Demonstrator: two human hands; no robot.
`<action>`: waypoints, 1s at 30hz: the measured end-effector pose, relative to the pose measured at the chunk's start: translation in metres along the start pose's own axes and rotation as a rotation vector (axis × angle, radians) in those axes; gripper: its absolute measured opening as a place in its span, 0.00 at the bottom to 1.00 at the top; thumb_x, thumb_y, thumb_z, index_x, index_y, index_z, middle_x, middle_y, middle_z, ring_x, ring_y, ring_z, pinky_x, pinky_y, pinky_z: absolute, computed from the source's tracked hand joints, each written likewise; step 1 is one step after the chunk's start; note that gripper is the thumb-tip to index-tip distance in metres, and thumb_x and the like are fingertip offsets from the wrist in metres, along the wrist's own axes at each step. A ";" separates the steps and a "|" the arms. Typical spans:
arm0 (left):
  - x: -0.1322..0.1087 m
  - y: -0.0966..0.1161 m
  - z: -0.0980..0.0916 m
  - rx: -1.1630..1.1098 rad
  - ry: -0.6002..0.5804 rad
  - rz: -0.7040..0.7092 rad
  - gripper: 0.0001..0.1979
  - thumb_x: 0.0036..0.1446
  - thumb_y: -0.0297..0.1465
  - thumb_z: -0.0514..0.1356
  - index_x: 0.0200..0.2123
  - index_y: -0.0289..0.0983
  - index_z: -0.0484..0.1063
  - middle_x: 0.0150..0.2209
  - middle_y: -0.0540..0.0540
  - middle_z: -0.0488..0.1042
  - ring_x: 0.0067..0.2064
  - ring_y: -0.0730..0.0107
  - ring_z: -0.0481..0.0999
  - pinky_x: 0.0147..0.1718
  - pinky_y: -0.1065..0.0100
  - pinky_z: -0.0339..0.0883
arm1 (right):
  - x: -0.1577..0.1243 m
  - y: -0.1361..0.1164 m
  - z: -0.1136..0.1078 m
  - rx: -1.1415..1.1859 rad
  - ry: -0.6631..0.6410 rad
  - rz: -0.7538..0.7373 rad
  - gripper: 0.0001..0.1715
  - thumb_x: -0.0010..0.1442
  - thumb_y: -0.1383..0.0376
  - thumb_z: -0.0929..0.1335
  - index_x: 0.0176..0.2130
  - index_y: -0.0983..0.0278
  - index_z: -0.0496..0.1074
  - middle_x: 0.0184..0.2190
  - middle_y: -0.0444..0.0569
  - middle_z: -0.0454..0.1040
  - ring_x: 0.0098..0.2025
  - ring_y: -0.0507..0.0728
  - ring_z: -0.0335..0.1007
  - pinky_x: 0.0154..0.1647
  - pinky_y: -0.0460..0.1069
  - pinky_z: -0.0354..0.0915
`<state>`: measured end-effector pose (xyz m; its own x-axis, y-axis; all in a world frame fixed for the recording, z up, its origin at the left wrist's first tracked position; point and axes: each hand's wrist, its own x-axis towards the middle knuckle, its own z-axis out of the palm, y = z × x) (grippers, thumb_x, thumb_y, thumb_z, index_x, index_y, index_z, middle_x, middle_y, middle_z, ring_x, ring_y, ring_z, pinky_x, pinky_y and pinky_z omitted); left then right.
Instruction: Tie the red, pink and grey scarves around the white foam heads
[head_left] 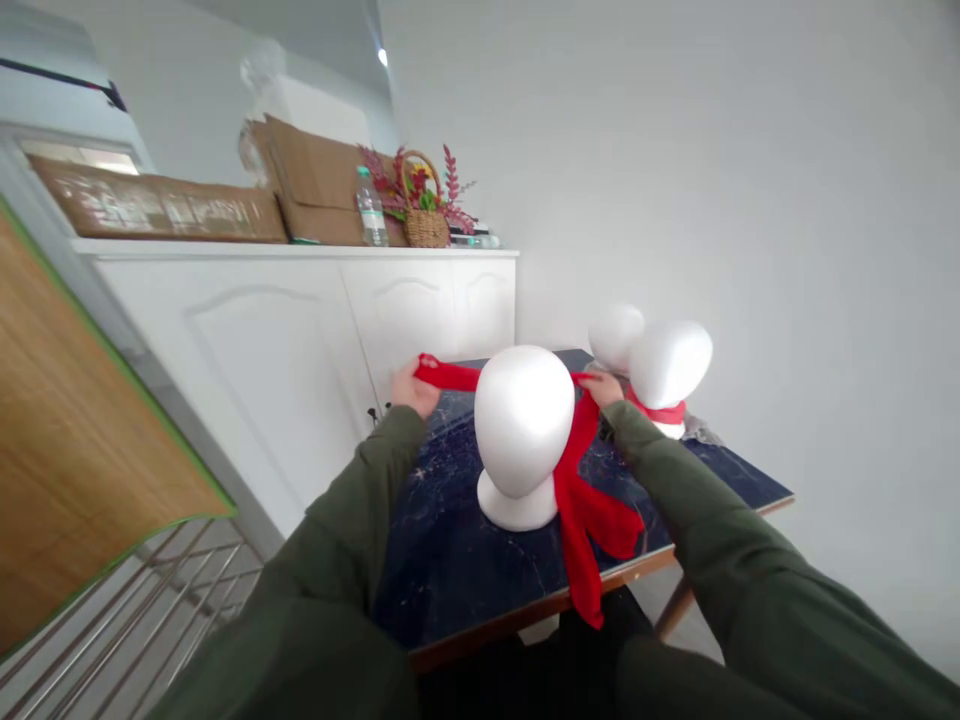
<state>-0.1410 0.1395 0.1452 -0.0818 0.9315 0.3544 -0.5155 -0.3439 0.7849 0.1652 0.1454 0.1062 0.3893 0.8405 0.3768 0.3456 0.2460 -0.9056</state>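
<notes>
A white foam mannequin head [523, 430] stands on a dark marbled table [450, 540]. A red scarf [583, 500] runs behind the head and hangs down past the table's front edge on the right. My left hand [411, 388] is closed on the scarf's left end, stretched out beyond the head. My right hand [600, 388] grips the scarf just right of the head. Both sleeves are dark green.
Two more white foam heads [667, 365] stand at the table's far right, one with a red band at its neck. A white cabinet [300, 330] behind carries cardboard boxes, a water bottle [370, 208] and a flower basket [424, 205]. A metal rack [187, 610] lies lower left.
</notes>
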 end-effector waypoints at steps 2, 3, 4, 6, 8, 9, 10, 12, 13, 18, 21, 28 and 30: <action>-0.028 -0.024 -0.016 -0.032 -0.051 -0.084 0.17 0.56 0.25 0.40 0.19 0.31 0.60 0.14 0.56 0.63 0.17 0.87 0.66 0.26 0.80 0.64 | -0.028 0.043 0.000 -0.108 -0.045 0.038 0.12 0.40 0.76 0.68 0.31 0.71 0.69 0.28 0.50 0.69 0.33 0.58 0.66 0.41 0.53 0.62; -0.043 -0.035 -0.025 -0.035 -0.084 -0.129 0.14 0.54 0.27 0.44 0.19 0.32 0.61 0.13 0.55 0.62 0.15 0.84 0.64 0.23 0.78 0.64 | -0.043 0.062 -0.002 -0.151 -0.068 0.045 0.12 0.39 0.76 0.68 0.29 0.70 0.69 0.27 0.50 0.70 0.33 0.58 0.67 0.41 0.54 0.62; -0.059 -0.044 -0.034 -0.032 -0.117 -0.172 0.13 0.52 0.28 0.46 0.18 0.32 0.61 0.12 0.54 0.61 0.14 0.82 0.63 0.21 0.74 0.65 | -0.057 0.078 -0.003 -0.188 -0.093 0.035 0.12 0.38 0.75 0.68 0.29 0.69 0.70 0.28 0.50 0.70 0.34 0.59 0.67 0.41 0.54 0.62; -0.088 -0.061 -0.048 -0.023 -0.264 -0.381 0.12 0.49 0.32 0.48 0.18 0.33 0.62 0.13 0.51 0.63 0.15 0.76 0.64 0.21 0.68 0.65 | -0.082 0.102 -0.007 -0.240 -0.113 -0.017 0.13 0.41 0.72 0.67 0.32 0.68 0.70 0.33 0.52 0.70 0.39 0.60 0.65 0.46 0.54 0.58; -0.112 -0.074 -0.058 0.062 -0.456 -0.570 0.12 0.45 0.31 0.47 0.22 0.32 0.67 0.16 0.46 0.68 0.19 0.70 0.68 0.23 0.65 0.64 | -0.101 0.116 -0.012 -0.356 -0.128 -0.097 0.20 0.43 0.67 0.67 0.39 0.68 0.69 0.40 0.54 0.68 0.45 0.62 0.62 0.50 0.55 0.54; -0.121 -0.079 -0.060 0.123 -0.537 -0.625 0.12 0.44 0.29 0.47 0.24 0.31 0.69 0.19 0.44 0.70 0.21 0.68 0.69 0.24 0.65 0.63 | -0.108 0.119 -0.014 -0.443 -0.143 -0.146 0.24 0.44 0.64 0.68 0.43 0.69 0.67 0.42 0.55 0.66 0.47 0.62 0.59 0.52 0.56 0.52; -0.128 -0.083 -0.060 0.196 -0.606 -0.640 0.12 0.42 0.27 0.47 0.25 0.31 0.70 0.21 0.43 0.72 0.23 0.67 0.70 0.24 0.66 0.63 | -0.115 0.120 -0.016 -0.534 -0.162 -0.195 0.28 0.45 0.62 0.68 0.47 0.70 0.65 0.45 0.57 0.65 0.49 0.63 0.57 0.53 0.56 0.51; -0.138 -0.088 -0.056 0.343 -0.723 -0.600 0.12 0.40 0.23 0.48 0.24 0.31 0.71 0.24 0.43 0.73 0.25 0.67 0.70 0.25 0.67 0.62 | -0.127 0.120 -0.020 -0.664 -0.211 -0.278 0.36 0.46 0.59 0.67 0.52 0.71 0.58 0.48 0.57 0.61 0.51 0.63 0.54 0.54 0.56 0.50; -0.141 -0.090 -0.052 0.402 -0.764 -0.571 0.11 0.40 0.22 0.49 0.23 0.31 0.71 0.24 0.44 0.73 0.25 0.68 0.69 0.26 0.68 0.61 | -0.133 0.118 -0.021 -0.681 -0.235 -0.299 0.39 0.46 0.59 0.67 0.54 0.71 0.55 0.49 0.57 0.60 0.51 0.63 0.54 0.53 0.56 0.50; -0.154 -0.095 -0.025 0.433 -0.783 -0.486 0.08 0.46 0.24 0.53 0.24 0.35 0.71 0.25 0.47 0.73 0.30 0.67 0.69 0.32 0.67 0.64 | -0.154 0.106 -0.025 -0.560 -0.288 -0.178 0.33 0.48 0.66 0.64 0.53 0.66 0.54 0.41 0.52 0.67 0.42 0.60 0.64 0.44 0.53 0.61; -0.159 -0.099 -0.015 0.427 -0.775 -0.477 0.05 0.45 0.28 0.58 0.28 0.36 0.72 0.29 0.46 0.74 0.30 0.66 0.70 0.34 0.65 0.65 | -0.161 0.098 -0.026 -0.350 -0.261 -0.002 0.27 0.46 0.67 0.64 0.48 0.64 0.57 0.33 0.48 0.70 0.33 0.59 0.68 0.37 0.53 0.64; -0.160 -0.104 -0.019 0.566 -0.840 -0.372 0.09 0.44 0.33 0.61 0.31 0.35 0.73 0.33 0.42 0.74 0.36 0.59 0.72 0.37 0.61 0.66 | -0.195 0.062 -0.001 0.453 -0.257 0.340 0.23 0.47 0.59 0.70 0.38 0.62 0.55 0.30 0.47 0.71 0.31 0.59 0.69 0.32 0.53 0.66; -0.162 -0.101 -0.016 0.519 -0.800 -0.354 0.13 0.42 0.34 0.62 0.34 0.35 0.72 0.35 0.42 0.74 0.38 0.57 0.72 0.39 0.59 0.67 | -0.206 0.050 0.009 0.483 -0.273 0.300 0.22 0.48 0.60 0.70 0.37 0.63 0.56 0.31 0.46 0.70 0.32 0.59 0.68 0.33 0.52 0.66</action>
<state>-0.0893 0.0249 0.0005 0.6964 0.7028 0.1455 0.0503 -0.2501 0.9669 0.0943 -0.0108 -0.0188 0.1557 0.9839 0.0874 -0.1942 0.1172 -0.9739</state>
